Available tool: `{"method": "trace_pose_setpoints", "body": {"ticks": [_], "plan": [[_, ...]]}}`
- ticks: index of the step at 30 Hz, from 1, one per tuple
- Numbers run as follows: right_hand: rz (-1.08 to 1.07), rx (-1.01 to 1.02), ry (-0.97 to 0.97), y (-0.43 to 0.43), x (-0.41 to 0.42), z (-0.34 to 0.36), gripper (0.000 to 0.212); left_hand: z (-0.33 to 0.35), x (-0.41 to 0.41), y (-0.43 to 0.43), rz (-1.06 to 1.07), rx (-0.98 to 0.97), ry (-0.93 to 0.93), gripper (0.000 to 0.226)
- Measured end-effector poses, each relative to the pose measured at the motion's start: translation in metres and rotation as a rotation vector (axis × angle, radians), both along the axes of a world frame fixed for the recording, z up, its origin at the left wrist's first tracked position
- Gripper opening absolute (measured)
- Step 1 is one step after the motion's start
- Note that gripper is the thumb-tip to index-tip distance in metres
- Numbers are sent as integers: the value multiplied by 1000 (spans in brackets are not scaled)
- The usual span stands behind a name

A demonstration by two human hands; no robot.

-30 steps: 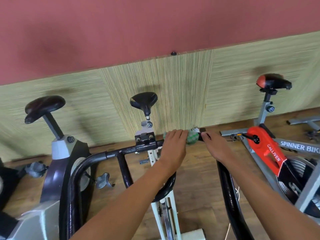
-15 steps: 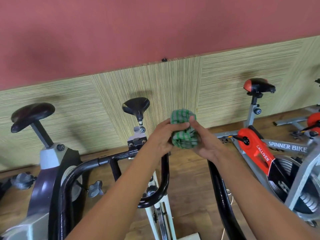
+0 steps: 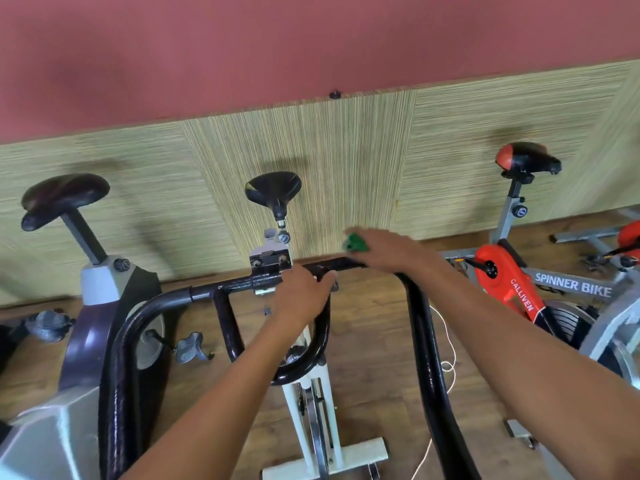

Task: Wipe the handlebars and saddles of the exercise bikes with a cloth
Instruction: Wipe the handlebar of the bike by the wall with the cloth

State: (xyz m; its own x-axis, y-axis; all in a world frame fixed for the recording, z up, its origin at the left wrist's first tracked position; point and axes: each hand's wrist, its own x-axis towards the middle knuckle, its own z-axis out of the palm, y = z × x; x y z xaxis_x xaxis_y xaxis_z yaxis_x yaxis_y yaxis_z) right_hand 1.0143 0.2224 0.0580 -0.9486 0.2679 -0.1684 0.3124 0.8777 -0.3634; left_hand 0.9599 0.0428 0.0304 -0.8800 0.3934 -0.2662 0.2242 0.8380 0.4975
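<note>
A black handlebar (image 3: 221,287) of the white-framed bike runs across the middle of the view. My right hand (image 3: 384,252) holds a bunched green cloth (image 3: 354,242) down on the bar's right part; only a corner of the cloth shows. My left hand (image 3: 304,297) grips the bar near its centre clamp. Beyond the bar stands this bike's black saddle (image 3: 273,188). Another black saddle (image 3: 62,199) is on the bike at the left, and a red-and-black saddle (image 3: 526,159) tops the orange spinner bike at the right.
The grey-and-black bike body (image 3: 107,306) stands close on the left, the orange spinner bike (image 3: 509,285) close on the right. A panelled wall (image 3: 346,161) runs behind all saddles. A white cord (image 3: 446,341) lies on the wooden floor.
Half a second ago both hands held the cloth raised above the bar. Now my right hand has brought it down onto the bar and my left hand has dropped to grip the bar.
</note>
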Motion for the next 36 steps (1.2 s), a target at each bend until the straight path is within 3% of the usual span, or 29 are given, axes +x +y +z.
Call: {"method": "trace_pose_setpoints", "body": {"ticks": [3, 5, 7, 11, 17, 19, 22, 25, 28, 31, 36], "plan": [[124, 137, -85, -6, -8, -13, 64, -14, 18, 0, 39, 13, -115, 82], [133, 56, -89, 4, -3, -12, 62, -23, 27, 2, 68, 93, -208, 90], [79, -77, -101, 17, 3, -12, 52, -27, 30, 3, 112, 204, -240, 76], [-74, -264, -152, 34, 0, -18, 61, -27, 32, 9, 104, 153, -136, 67], [-25, -220, -131, 15, -18, -11, 55, -26, 31, 10, 94, 125, -86, 66], [-150, -369, -88, 26, 0, -17, 59, -27, 31, 10, 99, 118, -91, 66], [-514, -584, 59, 26, 39, -34, 74, -26, 31, 9, 99, 105, -95, 64], [-722, -626, 152, -4, 75, -28, 64, -27, 30, 8, 100, 148, -97, 61], [-785, -512, 109, -46, 125, -18, 52, -33, 27, 9, 106, 197, -85, 65], [-819, -516, 57, -83, 165, -23, 71, -35, 26, 9, 92, 230, -80, 68], [-745, -527, -237, -123, 219, 8, 50, -32, 29, 6, 54, 262, -125, 61]]}}
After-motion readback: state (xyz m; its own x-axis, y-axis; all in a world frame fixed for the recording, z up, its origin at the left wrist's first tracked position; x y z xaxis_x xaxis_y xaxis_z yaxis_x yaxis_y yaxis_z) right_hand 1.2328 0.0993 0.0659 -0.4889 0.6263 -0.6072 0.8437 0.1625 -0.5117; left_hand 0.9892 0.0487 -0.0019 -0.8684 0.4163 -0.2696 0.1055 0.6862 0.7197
